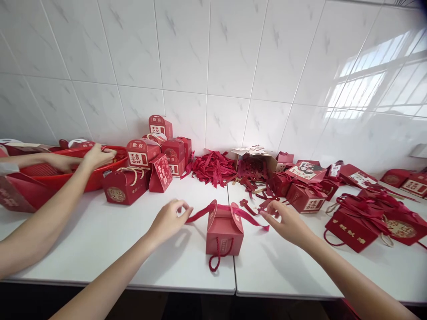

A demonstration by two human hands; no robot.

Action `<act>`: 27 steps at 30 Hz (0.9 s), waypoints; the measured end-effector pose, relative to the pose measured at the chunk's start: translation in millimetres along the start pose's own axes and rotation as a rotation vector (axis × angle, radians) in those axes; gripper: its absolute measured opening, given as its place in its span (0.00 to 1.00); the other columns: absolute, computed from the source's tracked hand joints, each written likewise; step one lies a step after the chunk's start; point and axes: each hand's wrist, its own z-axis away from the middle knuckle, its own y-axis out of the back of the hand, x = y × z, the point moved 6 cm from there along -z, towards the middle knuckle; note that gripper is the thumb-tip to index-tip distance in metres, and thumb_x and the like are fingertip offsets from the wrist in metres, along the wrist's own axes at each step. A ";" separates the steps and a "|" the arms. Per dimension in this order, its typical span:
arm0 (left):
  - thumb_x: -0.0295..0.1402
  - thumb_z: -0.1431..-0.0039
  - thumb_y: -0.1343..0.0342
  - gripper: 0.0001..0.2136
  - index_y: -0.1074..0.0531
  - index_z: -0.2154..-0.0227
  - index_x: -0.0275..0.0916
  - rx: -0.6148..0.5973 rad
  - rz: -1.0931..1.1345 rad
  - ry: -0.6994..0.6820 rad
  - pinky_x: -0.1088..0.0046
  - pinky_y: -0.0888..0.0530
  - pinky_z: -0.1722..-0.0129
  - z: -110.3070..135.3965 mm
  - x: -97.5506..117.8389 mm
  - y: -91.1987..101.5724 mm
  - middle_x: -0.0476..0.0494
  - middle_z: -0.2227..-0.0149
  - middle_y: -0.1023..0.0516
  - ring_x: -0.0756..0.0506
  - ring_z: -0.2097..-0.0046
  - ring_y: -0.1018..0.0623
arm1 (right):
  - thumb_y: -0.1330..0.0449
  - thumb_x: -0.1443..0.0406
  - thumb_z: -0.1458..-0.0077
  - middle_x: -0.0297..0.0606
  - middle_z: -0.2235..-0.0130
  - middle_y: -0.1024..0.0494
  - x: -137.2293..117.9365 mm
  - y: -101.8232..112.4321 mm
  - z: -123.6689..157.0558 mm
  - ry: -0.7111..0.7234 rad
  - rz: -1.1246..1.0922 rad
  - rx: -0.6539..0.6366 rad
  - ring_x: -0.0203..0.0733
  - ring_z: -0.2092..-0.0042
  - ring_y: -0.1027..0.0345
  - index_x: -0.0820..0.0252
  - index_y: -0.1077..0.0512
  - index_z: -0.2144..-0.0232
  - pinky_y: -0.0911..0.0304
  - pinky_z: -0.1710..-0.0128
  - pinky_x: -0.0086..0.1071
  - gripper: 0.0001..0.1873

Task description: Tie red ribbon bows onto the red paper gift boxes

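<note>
A small red gift box (224, 231) stands on the white table (110, 240) in front of me, its two rounded top flaps up and a red cord loop hanging down its front. A red ribbon (200, 213) runs through the flaps and out to both sides. My left hand (168, 220) is closed in a pinch on the ribbon's left end. My right hand (288, 222) is to the right of the box, its fingers pinched by the ribbon's right end (255, 220).
Another person's arms reach in from the left, hands (96, 156) at a red basin (66, 175). Finished red boxes (143, 153) stand behind. A heap of red ribbons (213, 168), an open carton (253, 153) and more red boxes and bags (353, 229) lie to the right.
</note>
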 end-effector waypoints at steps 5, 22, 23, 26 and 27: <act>0.36 0.50 0.43 0.11 0.24 0.62 0.41 -0.419 0.348 0.096 0.73 0.32 0.65 30.6 1.6 -31.7 0.45 0.66 0.22 0.43 0.64 0.25 | 0.46 0.57 0.45 0.33 0.76 0.29 -25.2 -45.4 23.7 0.000 -0.283 -0.439 0.37 0.74 0.38 0.56 0.26 0.61 0.46 0.73 0.31 0.14; 0.30 0.37 0.51 0.10 0.24 0.61 0.38 0.207 1.531 0.407 0.79 0.29 0.74 3.8 22.1 -3.8 0.46 0.67 0.26 0.53 0.71 0.27 | 0.32 0.69 0.58 0.30 0.77 0.29 -11.2 -25.6 -6.2 -0.431 -1.919 0.137 0.31 0.73 0.33 0.61 0.30 0.75 0.34 0.74 0.24 0.09; 0.31 0.38 0.50 0.10 0.24 0.61 0.39 0.207 1.501 0.350 0.79 0.29 0.73 -1.2 27.5 2.7 0.46 0.65 0.26 0.53 0.70 0.27 | 0.32 0.69 0.59 0.30 0.76 0.29 -15.7 -16.4 -8.9 -0.383 -1.857 0.148 0.32 0.73 0.33 0.60 0.29 0.75 0.34 0.75 0.24 0.09; 0.35 0.41 0.45 0.09 0.22 0.62 0.40 0.179 1.364 0.161 0.79 0.30 0.70 -16.1 48.5 19.1 0.47 0.66 0.26 0.52 0.66 0.28 | 0.30 0.69 0.61 0.29 0.75 0.28 -33.6 9.2 -19.4 -0.236 -1.676 0.171 0.30 0.73 0.34 0.60 0.27 0.73 0.37 0.76 0.23 0.11; 0.36 0.44 0.42 0.09 0.22 0.62 0.40 0.167 1.305 0.105 0.78 0.31 0.68 -20.5 56.5 22.9 0.47 0.67 0.26 0.52 0.65 0.28 | 0.29 0.68 0.61 0.29 0.75 0.28 -40.4 16.1 -23.8 -0.197 -1.632 0.173 0.28 0.74 0.36 0.59 0.26 0.71 0.38 0.76 0.22 0.12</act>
